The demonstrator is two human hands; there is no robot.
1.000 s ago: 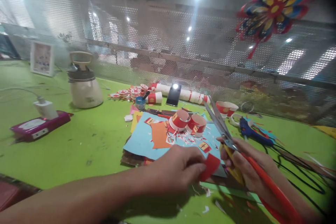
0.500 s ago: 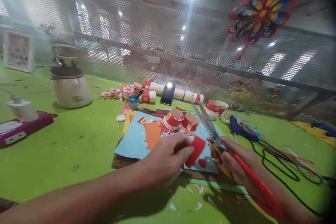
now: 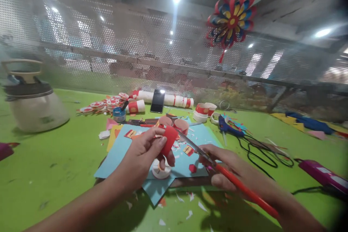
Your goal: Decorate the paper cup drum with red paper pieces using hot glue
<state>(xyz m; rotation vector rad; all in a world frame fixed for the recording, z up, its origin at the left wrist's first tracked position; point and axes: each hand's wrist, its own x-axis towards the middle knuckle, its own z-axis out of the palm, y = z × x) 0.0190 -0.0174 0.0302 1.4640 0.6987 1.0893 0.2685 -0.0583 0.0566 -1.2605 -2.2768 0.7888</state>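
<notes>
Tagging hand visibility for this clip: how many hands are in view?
2: the left hand, holding a red piece, and the right hand, holding scissors. No third hand shows.

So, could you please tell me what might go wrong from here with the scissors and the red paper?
The scissors in the right hand point toward the left hand, which pinches the red paper, so a slip might nick a finger. Also, the small red piece lies loose on the blue paper, so a hand could brush it away.
</notes>
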